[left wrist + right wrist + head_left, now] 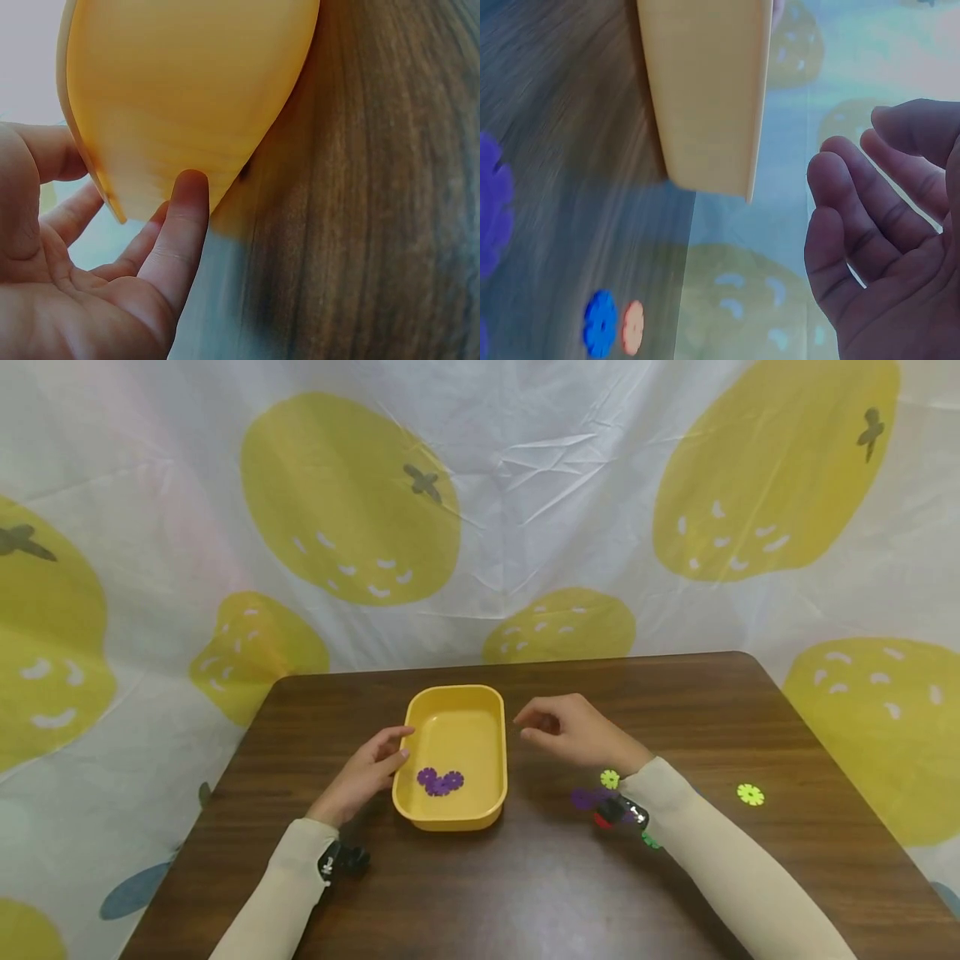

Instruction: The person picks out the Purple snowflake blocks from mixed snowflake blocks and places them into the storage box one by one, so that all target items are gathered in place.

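Observation:
My left hand (367,772) grips the left side of a yellow plastic bin (450,814), its thumb at the rim and its fingers against the outer wall (187,97). Three purple snowflake-shaped discs (438,787) lie together on the bin's floor, toward the near end. To the right of the bin, my right hand (573,731) hovers with loosely bent fingers and nothing between them. The right wrist view shows this hand (885,232) apart from the bin's side wall (705,90).
Beneath the right wrist lie purple discs (582,798), a yellow-green disc (610,779), a red one (602,820) and a green one (650,840). Another yellow-green disc (750,794) is farther right. The right wrist view shows a blue disc (600,324) and an orange disc (633,328).

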Motion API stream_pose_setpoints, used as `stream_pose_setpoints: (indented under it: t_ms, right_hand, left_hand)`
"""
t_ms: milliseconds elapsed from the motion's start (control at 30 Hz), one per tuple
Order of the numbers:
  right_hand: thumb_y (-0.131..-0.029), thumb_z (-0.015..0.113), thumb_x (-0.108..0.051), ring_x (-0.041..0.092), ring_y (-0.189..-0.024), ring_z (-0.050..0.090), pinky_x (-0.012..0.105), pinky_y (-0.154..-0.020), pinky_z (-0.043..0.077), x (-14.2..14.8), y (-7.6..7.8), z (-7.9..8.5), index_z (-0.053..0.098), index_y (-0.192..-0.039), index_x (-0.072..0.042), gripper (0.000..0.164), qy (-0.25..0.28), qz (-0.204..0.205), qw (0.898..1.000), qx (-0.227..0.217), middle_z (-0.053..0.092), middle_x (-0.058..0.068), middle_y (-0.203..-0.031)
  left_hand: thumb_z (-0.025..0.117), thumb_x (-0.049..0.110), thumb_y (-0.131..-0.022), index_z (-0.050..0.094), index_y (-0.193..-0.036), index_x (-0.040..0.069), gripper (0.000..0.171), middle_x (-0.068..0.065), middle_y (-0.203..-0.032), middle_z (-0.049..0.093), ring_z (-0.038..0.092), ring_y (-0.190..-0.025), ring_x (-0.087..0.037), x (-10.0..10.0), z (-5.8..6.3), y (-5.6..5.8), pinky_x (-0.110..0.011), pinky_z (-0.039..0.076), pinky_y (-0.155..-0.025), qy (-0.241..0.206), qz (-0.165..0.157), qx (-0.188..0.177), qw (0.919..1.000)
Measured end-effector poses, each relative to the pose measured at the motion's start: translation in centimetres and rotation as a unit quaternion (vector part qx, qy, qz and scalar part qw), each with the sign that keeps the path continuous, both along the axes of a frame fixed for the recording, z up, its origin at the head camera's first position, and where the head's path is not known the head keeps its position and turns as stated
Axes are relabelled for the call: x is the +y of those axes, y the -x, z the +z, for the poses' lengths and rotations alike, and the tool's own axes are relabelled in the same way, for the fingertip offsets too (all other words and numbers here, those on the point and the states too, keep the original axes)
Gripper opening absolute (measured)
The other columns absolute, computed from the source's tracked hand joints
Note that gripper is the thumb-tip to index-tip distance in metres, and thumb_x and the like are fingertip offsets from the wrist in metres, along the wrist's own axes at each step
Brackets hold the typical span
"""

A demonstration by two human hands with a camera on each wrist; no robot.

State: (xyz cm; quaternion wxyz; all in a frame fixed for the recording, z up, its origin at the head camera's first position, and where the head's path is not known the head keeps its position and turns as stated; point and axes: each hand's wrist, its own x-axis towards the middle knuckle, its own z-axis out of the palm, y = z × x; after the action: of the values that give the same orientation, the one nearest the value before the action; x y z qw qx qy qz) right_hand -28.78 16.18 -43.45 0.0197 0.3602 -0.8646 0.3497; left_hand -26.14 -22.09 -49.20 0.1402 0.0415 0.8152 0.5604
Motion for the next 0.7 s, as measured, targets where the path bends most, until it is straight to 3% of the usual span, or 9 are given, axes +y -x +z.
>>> stream_pose_setpoints:
  t_ms: [333, 700]
  right_hand:
    - [-0.101, 0.074, -0.025, 0.006, -0.074, 0.062, 0.025, -0.067, 0.054, 3.4, -0.6, -1.0, 0.075, -0.116, -0.022, 0.015, -0.015, -0.014, 1.0, -0.014, 0.076, -0.005, -0.091]
    - [-0.098, 0.077, -0.024, 0.003, -0.082, 0.067, 0.026, -0.076, 0.06, 5.9, -1.8, -2.7, 0.072, -0.125, -0.01, 0.03, -0.083, 0.022, 0.994, -0.065, 0.075, -0.011, -0.096]
  left_hand:
    - [0.057, 0.031, -0.111, 0.048, -0.157, 0.027, 0.047, -0.018, -0.136, 0.055, 0.063, -0.121, -0.03, 0.2, -0.2, 0.0, -0.049, 0.059, -0.105, 0.003, 0.001, -0.003, 1.0]
    - [0.057, 0.028, -0.111, 0.048, -0.157, 0.027, 0.047, -0.019, -0.138, 0.055, 0.063, -0.122, -0.031, 0.2, -0.3, 0.0, -0.049, 0.059, -0.105, -0.001, 0.0, -0.005, 1.0]
